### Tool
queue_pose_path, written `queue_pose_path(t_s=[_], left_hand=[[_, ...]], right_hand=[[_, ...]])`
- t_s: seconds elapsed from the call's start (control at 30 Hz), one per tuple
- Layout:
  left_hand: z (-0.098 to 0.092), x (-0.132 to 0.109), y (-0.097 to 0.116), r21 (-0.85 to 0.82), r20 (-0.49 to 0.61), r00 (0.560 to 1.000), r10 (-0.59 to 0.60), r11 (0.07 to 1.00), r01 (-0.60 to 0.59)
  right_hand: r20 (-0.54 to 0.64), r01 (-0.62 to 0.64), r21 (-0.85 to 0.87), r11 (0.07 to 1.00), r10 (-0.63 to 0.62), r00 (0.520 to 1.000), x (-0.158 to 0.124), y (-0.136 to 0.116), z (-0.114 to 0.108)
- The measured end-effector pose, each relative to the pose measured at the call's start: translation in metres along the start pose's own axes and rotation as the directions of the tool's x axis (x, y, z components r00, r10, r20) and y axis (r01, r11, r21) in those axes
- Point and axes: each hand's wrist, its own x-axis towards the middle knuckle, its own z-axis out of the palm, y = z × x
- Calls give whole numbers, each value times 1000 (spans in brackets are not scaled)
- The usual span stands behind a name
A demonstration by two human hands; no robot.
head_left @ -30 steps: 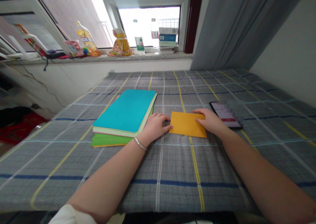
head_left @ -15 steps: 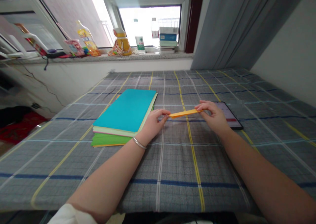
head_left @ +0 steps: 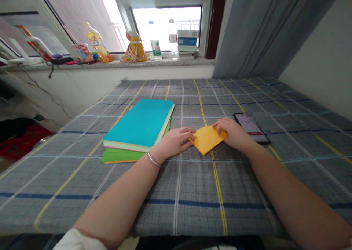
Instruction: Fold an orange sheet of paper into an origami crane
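A folded orange paper (head_left: 206,139) lies on the checked cloth (head_left: 192,191), turned so one corner points toward me. My left hand (head_left: 176,141) pinches its left corner, fingers closed on the paper; a silver bangle sits on that wrist. My right hand (head_left: 233,133) holds the paper's right edge with fingers curled on it. Just left of my left hand rests a stack of coloured sheets (head_left: 139,129), teal on top, green at the bottom.
A phone (head_left: 251,129) with a lit screen lies right of my right hand. The windowsill (head_left: 115,63) at the back carries bottles, a yellow jar and stacked boxes. A grey curtain (head_left: 264,29) hangs at the back right, next to a wall.
The orange paper lay flat a second ago, was lifted edge-on between both hands, and now rests on the cloth again, rotated to a diamond. Both hands came back down with it.
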Motion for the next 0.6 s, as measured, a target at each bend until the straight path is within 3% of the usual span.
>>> queue_pose_path(t_s=[0.17, 0.4, 0.6], left_hand=[[3, 0, -4, -67, 96, 995, -27, 997, 34], [8, 0, -7, -68, 95, 989, -114, 990, 120], [7, 1, -5, -32, 106, 993, -53, 998, 57]], right_hand=[[137, -45, 0, 999, 44, 990, -6, 2, 2], [256, -121, 37, 992, 107, 961, -9, 4, -1], [348, -127, 43, 991, 105, 932, -11, -3, -9]])
